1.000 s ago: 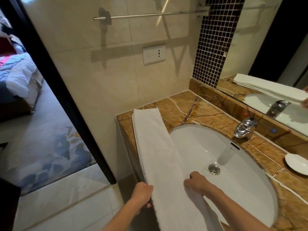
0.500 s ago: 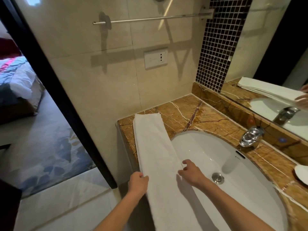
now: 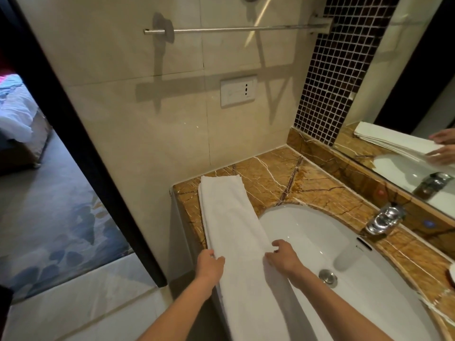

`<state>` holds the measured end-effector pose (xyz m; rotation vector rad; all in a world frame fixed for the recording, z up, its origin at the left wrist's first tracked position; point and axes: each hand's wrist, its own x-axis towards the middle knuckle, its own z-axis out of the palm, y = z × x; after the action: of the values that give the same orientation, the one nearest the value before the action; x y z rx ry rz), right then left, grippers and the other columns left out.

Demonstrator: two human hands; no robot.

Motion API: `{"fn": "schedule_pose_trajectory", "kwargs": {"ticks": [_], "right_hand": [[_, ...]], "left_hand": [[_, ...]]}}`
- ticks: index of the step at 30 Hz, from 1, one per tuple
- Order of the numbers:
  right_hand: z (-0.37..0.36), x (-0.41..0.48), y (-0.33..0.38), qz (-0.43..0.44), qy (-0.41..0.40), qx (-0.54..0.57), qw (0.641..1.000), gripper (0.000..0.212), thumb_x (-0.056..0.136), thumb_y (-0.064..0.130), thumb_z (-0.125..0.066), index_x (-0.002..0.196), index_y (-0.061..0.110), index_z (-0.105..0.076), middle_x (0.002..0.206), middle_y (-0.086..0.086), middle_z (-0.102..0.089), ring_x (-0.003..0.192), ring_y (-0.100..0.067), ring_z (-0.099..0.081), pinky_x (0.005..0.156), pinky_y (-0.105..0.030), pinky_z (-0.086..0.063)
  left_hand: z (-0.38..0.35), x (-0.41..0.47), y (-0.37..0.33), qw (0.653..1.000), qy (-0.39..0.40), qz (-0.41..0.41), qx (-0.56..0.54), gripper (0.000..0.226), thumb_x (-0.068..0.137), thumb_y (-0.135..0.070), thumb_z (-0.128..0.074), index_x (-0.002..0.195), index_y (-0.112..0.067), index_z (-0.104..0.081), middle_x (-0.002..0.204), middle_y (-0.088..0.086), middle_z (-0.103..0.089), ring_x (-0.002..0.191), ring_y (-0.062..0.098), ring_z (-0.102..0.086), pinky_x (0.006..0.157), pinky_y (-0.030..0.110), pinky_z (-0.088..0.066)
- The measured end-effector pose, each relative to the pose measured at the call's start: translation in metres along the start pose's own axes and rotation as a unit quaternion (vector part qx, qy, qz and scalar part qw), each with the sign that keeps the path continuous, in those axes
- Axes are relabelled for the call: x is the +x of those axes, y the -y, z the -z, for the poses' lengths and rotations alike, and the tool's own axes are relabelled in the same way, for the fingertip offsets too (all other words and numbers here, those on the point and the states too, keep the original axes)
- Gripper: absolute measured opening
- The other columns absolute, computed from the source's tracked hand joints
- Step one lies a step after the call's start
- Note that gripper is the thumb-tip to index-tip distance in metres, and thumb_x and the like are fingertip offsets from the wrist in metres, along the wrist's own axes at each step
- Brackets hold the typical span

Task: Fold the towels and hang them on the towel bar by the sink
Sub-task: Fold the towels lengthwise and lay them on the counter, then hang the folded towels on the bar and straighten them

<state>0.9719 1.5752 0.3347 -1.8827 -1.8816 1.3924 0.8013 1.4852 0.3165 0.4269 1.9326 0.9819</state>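
Note:
A white towel, folded into a long narrow strip, lies along the left edge of the marble counter and partly over the sink rim. My left hand grips the strip's left edge, fingers curled round it. My right hand pinches the right edge over the white sink basin. The two hands sit level with each other, about halfway along the strip. A bare metal towel bar is fixed high on the beige tiled wall above the counter.
A chrome faucet stands right of the basin, below a mirror that reflects the towel and hands. A wall socket sits under the bar. A dark door frame to the left opens onto a carpeted bedroom.
Both hands have slid forward along the towel's two edges, away from me. The view has tilted up, bringing the bar lower in frame.

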Motion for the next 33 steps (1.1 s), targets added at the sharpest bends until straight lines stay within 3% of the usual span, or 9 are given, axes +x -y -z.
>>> {"fn": "schedule_pose_trajectory", "kwargs": {"ticks": [3,6,10,14,17,20,22,26,33], "right_hand": [[-0.004,0.006,0.003,-0.012,-0.003,0.038,0.999,0.011,0.082,0.009,-0.056,0.086,0.001,-0.062,0.085,-0.015,-0.064,0.076,-0.028,-0.062,0.07,-0.039,-0.052],[-0.007,0.009,0.003,-0.022,0.004,0.057,0.998,0.019,0.08,0.013,-0.058,0.062,0.008,-0.056,0.063,-0.006,-0.058,0.06,-0.024,-0.057,0.057,-0.028,-0.045],[-0.007,0.011,0.007,-0.032,0.015,0.062,0.997,0.015,0.08,0.013,-0.055,0.065,0.008,-0.055,0.064,-0.006,-0.058,0.057,-0.022,-0.058,0.051,-0.025,-0.044],[0.005,0.009,0.016,-0.028,0.035,0.075,0.996,0.016,0.079,0.012,-0.058,0.063,0.009,-0.053,0.062,-0.007,-0.057,0.053,-0.021,-0.057,0.045,-0.02,-0.042],[0.016,0.005,0.025,-0.015,0.05,0.072,0.996,0.027,0.081,0.01,-0.061,0.059,0.011,-0.046,0.06,-0.005,-0.052,0.049,-0.017,-0.052,0.038,-0.015,-0.035],[0.028,-0.001,0.037,0.003,0.058,0.078,0.995,0.027,0.082,0.011,-0.063,0.062,0.011,-0.044,0.062,-0.006,-0.048,0.051,-0.018,-0.05,0.044,-0.018,-0.033],[0.039,-0.007,0.049,0.013,0.06,0.088,0.994,0.025,0.083,0.012,-0.063,0.066,0.01,-0.046,0.062,-0.006,-0.048,0.052,-0.019,-0.049,0.047,-0.021,-0.033],[0.065,-0.019,0.079,0.038,0.056,0.11,0.992,0.023,0.084,0.015,-0.064,0.071,0.01,-0.046,0.065,-0.007,-0.045,0.057,-0.021,-0.046,0.055,-0.028,-0.034],[0.109,-0.045,0.145,0.09,0.039,0.166,0.981,0.017,0.085,0.019,-0.064,0.083,0.007,-0.052,0.08,-0.011,-0.049,0.072,-0.023,-0.048,0.066,-0.034,-0.038]], "left_hand": [[0.0,0.004,0.001,1.0,-0.002,0.012,-0.023,0.028,0.091,-0.006,-0.057,0.119,-0.001,-0.056,0.11,0.011,-0.062,0.103,0.025,-0.059,0.095,0.035,-0.05],[0.002,0.007,0.001,0.999,0.004,0.011,-0.037,0.005,0.091,-0.006,-0.057,0.093,-0.006,-0.062,0.101,0.01,-0.065,0.095,0.024,-0.061,0.092,0.036,-0.051],[0.005,0.009,-0.004,0.998,-0.016,0.007,-0.055,0.011,0.092,-0.005,-0.054,0.1,-0.003,-0.061,0.105,0.015,-0.064,0.096,0.029,-0.061,0.076,0.035,-0.054],[0.004,0.003,-0.011,0.999,-0.01,0.017,-0.049,0.026,0.095,-0.01,-0.049,0.12,-0.002,-0.052,0.119,0.023,-0.058,0.11,0.039,-0.057,0.096,0.049,-0.046],[0.007,-0.005,-0.023,0.999,-0.008,0.008,-0.043,0.027,0.095,-0.01,-0.047,0.119,0.0,-0.053,0.115,0.026,-0.058,0.083,0.028,-0.051,0.088,0.052,-0.05],[0.012,-0.014,-0.04,0.998,-0.014,-0.013,-0.063,0.023,0.094,-0.008,-0.047,0.111,0.003,-0.058,0.086,0.014,-0.059,0.061,0.015,-0.047,0.048,0.037,-0.054],[0.018,-0.022,-0.054,0.996,-0.018,-0.028,-0.083,0.02,0.094,-0.006,-0.047,0.103,0.002,-0.062,0.076,0.009,-0.06,0.055,0.014,-0.048,0.034,0.023,-0.041],[0.033,-0.04,-0.09,0.99,-0.039,-0.055,-0.121,0.022,0.094,-0.011,-0.053,0.114,-0.005,-0.057,0.106,0.017,-0.065,0.084,0.032,-0.063,0.06,0.043,-0.055],[0.063,-0.064,-0.166,0.977,-0.066,-0.152,-0.133,0.024,0.093,-0.012,-0.056,0.116,-0.006,-0.061,0.117,0.031,-0.06,0.058,0.018,-0.046,0.033,0.016,-0.034]]}}
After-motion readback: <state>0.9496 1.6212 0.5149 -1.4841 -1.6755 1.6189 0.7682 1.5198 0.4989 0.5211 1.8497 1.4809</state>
